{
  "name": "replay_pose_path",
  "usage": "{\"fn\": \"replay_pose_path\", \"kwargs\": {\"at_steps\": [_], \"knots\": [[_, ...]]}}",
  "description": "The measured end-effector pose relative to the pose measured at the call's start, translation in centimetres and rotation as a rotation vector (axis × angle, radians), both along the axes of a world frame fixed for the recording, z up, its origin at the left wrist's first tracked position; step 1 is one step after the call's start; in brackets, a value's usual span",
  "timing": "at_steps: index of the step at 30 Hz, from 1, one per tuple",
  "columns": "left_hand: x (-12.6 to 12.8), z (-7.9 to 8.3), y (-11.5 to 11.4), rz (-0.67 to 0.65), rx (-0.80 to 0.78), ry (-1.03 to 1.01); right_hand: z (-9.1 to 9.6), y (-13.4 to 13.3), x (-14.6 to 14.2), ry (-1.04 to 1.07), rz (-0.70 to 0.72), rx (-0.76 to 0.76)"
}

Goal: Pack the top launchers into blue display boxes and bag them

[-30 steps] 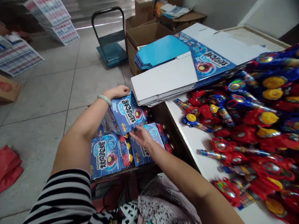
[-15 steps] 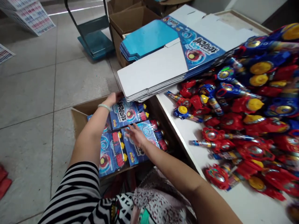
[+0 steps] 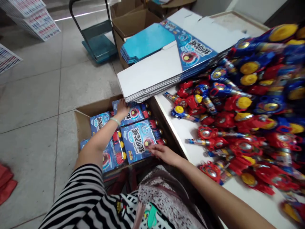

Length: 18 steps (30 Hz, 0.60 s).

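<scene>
Head view: left hand (image 3: 122, 110) rests on a blue printed box (image 3: 133, 115) at twelve o'clock in the brown cardboard carton (image 3: 95, 108), grip unclear; right hand (image 3: 165, 154), fingers loosely apart, four o'clock.

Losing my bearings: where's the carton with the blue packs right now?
In the head view, the carton is left of centre, beside the left edge of the white table, with the left hand over a blue pack inside.
</scene>
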<state>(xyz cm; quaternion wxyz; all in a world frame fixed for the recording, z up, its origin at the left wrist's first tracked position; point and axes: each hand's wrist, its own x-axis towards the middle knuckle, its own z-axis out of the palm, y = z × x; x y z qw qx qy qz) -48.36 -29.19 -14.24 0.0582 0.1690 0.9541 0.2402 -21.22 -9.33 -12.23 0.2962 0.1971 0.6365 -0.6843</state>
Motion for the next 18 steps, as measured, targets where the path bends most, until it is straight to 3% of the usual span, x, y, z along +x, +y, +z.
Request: {"fn": "replay_pose_path", "kwargs": {"at_steps": [2, 4, 5, 7, 9, 11, 14, 18], "knots": [[2.0, 2.8, -0.9, -0.145, 0.092, -0.179, 1.8, 3.3, 1.6, 0.058, 0.075, 0.071], [3.1, 6.0, -1.2, -0.351, 0.201, -0.386, 3.4, 6.2, 2.4, 0.085, 0.060, 0.156], [3.2, 7.8, -0.7, -0.433, 0.301, -0.472, 4.2, 7.3, 2.3, 0.095, 0.028, 0.190], [2.3, 11.5, 1.9, -0.479, 0.607, -0.569, 5.5, 8.6, 1.3, 0.127, -0.048, 0.227], [-0.1, 14.8, 6.6, -0.358, 0.971, -0.585, 6.6, 8.7, -0.7, 0.179, -0.109, 0.210], [-3.1, 17.4, 12.5, -0.142, 1.128, -0.617, 7.7, 7.9, -2.8, 0.242, -0.157, 0.160], [-6.8, 19.9, 20.9, 0.219, 1.130, -0.690, 8.9, 6.5, -4.4, 0.317, -0.259, 0.101], [-8.9, 21.5, 27.6, 0.357, 1.097, -0.705, 8.7, 6.9, -1.5, 0.321, -0.284, 0.074]]}}
